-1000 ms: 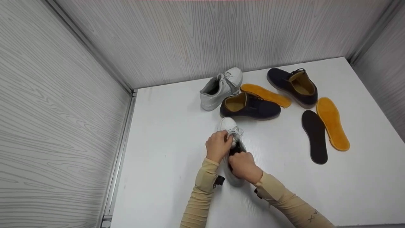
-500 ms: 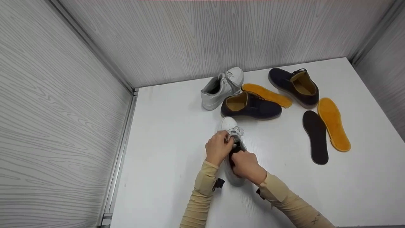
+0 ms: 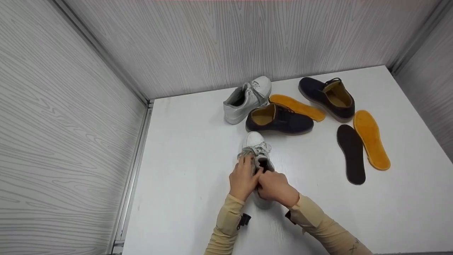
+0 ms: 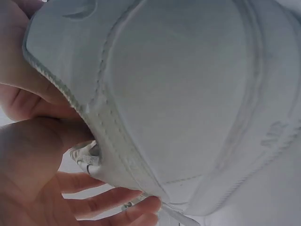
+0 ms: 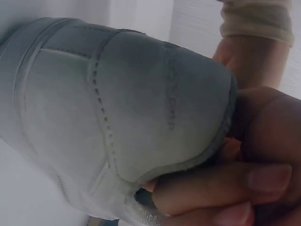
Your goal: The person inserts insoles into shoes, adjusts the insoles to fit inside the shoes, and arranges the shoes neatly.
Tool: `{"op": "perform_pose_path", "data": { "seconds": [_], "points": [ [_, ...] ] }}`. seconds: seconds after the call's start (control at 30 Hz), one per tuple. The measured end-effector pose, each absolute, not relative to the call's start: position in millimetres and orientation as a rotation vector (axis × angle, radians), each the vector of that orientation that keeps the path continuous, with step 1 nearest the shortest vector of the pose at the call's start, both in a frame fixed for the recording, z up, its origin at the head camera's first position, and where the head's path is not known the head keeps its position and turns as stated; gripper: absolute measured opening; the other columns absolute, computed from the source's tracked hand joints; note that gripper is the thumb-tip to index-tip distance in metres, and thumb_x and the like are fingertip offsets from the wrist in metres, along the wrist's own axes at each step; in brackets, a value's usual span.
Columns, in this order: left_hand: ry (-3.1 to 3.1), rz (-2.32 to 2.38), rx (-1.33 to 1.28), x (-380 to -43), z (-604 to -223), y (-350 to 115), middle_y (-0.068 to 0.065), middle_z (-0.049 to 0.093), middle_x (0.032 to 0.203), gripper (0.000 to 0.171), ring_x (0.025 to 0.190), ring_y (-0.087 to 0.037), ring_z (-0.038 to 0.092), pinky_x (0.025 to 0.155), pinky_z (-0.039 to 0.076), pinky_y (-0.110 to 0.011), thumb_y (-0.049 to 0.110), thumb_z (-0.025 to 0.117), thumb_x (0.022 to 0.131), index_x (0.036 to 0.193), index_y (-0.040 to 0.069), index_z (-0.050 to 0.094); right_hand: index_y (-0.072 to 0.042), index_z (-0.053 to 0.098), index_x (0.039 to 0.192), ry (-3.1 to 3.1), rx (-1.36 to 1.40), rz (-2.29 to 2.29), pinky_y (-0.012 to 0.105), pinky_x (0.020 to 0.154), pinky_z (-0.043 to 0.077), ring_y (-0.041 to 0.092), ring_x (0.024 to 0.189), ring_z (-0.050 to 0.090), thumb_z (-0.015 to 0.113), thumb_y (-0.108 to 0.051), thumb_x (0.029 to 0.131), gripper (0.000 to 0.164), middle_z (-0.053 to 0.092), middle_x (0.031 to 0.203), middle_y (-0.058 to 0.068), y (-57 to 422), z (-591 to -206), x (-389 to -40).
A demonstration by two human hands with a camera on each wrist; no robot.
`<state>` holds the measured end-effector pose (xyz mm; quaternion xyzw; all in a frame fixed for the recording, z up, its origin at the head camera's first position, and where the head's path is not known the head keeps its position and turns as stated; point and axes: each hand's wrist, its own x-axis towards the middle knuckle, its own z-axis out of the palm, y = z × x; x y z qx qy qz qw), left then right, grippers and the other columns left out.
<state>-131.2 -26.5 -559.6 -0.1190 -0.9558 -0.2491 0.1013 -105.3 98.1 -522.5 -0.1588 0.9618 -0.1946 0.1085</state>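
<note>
A white lace-up sneaker (image 3: pixel 253 139) stands on the white table with its toe pointing away from me. My left hand (image 3: pixel 243 180) lies along its left side, fingers fairly straight by the laces. In the left wrist view, the left fingers (image 4: pixel 115 202) touch the edge beside the eyelets and the thumb reaches into the opening. My right hand (image 3: pixel 277 187) is over the heel end with curled fingers dipping into the opening. The right wrist view shows its knuckles against the heel collar (image 5: pixel 225 122); I cannot tell what the hidden fingertips hold.
Beyond the sneaker are another white sneaker (image 3: pixel 237 109) and a dark shoe (image 3: pixel 293 124) overlapping an orange insole (image 3: pixel 300 107). A second dark shoe (image 3: pixel 318 92) stands back right. A dark insole (image 3: pixel 352 152) and another orange insole (image 3: pixel 372 141) lie at the right, side by side.
My left hand has let go of the tongue and slid back toward me along the sneaker, its fingers now straighter. The right hand stays in the opening with only a slight shift.
</note>
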Motion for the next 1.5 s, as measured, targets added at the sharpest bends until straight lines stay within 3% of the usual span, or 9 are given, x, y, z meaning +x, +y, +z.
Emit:
{"op": "perform_pose_path", "data": {
  "seconds": [0.13, 0.27, 0.67, 0.8, 0.97, 1.13, 1.37, 1.5],
  "points": [
    [-2.845, -0.747, -0.348, -123.4, -564.2, -30.4, -0.009, 0.059, 0.109, 0.047, 0.079, -0.029, 0.067, 0.055, 0.052, -0.044, 0.031, 0.076, 0.085, 0.121, 0.009, 0.056, -0.012, 0.058, 0.063, 2.875, -0.436, -0.595, 0.051, 0.049, 0.048, 0.036, 0.057, 0.059, 0.066, -0.01, 0.085, 0.024, 0.058, 0.063, 0.012, 103.0, -519.5, -109.9],
    [-2.809, -0.738, -0.324, -119.8, -570.7, -32.4, -0.008, 0.059, 0.101, 0.042, 0.07, -0.028, 0.065, 0.05, 0.049, -0.042, 0.027, 0.076, 0.083, 0.117, 0.01, 0.057, -0.014, 0.048, 0.054, 2.981, -0.399, -0.643, 0.049, 0.045, 0.045, 0.033, 0.051, 0.056, 0.066, -0.012, 0.083, 0.035, 0.053, 0.058, 0.009, 109.9, -515.4, -115.6],
    [-2.703, -0.782, -0.208, -122.2, -586.4, -30.1, -0.007, 0.054, 0.096, 0.036, 0.054, -0.029, 0.059, 0.043, 0.044, -0.04, 0.02, 0.073, 0.076, 0.107, 0.011, 0.056, -0.018, 0.036, 0.048, 3.014, -0.211, -0.68, 0.036, 0.041, 0.032, 0.02, 0.044, 0.04, 0.072, -0.024, 0.083, 0.051, 0.036, 0.049, -0.004, 131.5, -519.0, -134.9],
    [-2.713, -0.855, -0.178, -124.0, -589.8, -29.6, -0.006, 0.051, 0.097, 0.035, 0.051, -0.028, 0.056, 0.042, 0.042, -0.038, 0.019, 0.071, 0.078, 0.108, 0.012, 0.054, -0.015, 0.04, 0.051, 2.941, -0.136, -0.668, 0.042, 0.044, 0.038, 0.024, 0.047, 0.046, 0.068, -0.029, 0.082, 0.044, 0.044, 0.053, 0.002, 135.7, -532.6, -140.2],
    [-2.702, -0.957, -0.153, -124.2, -597.6, -27.0, -0.005, 0.049, 0.1, 0.035, 0.055, -0.027, 0.057, 0.044, 0.043, -0.039, 0.019, 0.068, 0.08, 0.112, 0.013, 0.053, -0.01, 0.055, 0.061, 2.726, -0.053, -0.732, 0.039, 0.049, 0.041, 0.023, 0.05, 0.053, 0.062, -0.033, 0.086, 0.034, 0.056, 0.056, 0.004, 137.2, -558.5, -143.3],
    [-2.668, -1.042, -0.118, -121.0, -606.3, -24.9, -0.005, 0.048, 0.105, 0.036, 0.061, -0.026, 0.058, 0.051, 0.047, -0.041, 0.02, 0.064, 0.082, 0.115, 0.012, 0.052, -0.006, 0.057, 0.067, 2.716, -0.022, -0.79, 0.042, 0.051, 0.043, 0.026, 0.054, 0.054, 0.061, -0.032, 0.086, 0.032, 0.057, 0.062, 0.008, 135.5, -571.3, -141.0],
    [-2.686, -1.118, -0.036, -118.7, -608.8, -23.7, -0.005, 0.044, 0.098, 0.027, 0.058, -0.023, 0.052, 0.051, 0.045, -0.041, 0.021, 0.061, 0.084, 0.099, 0.01, 0.042, -0.005, 0.057, 0.069, 2.742, 0.02, -0.802, 0.049, 0.057, 0.048, 0.029, 0.06, 0.057, 0.058, -0.033, 0.088, 0.034, 0.06, 0.07, 0.013, 133.1, -576.0, -137.1],
    [-2.747, -1.008, -0.069, -119.1, -606.6, -24.3, -0.008, 0.043, 0.097, 0.023, 0.054, -0.022, 0.048, 0.047, 0.043, -0.039, 0.024, 0.058, 0.088, 0.098, 0.008, 0.046, -0.004, 0.058, 0.07, 2.745, 0.037, -0.821, 0.05, 0.059, 0.049, 0.031, 0.063, 0.059, 0.057, -0.032, 0.088, 0.034, 0.061, 0.071, 0.015, 133.1, -577.1, -136.7]
  ]
}}
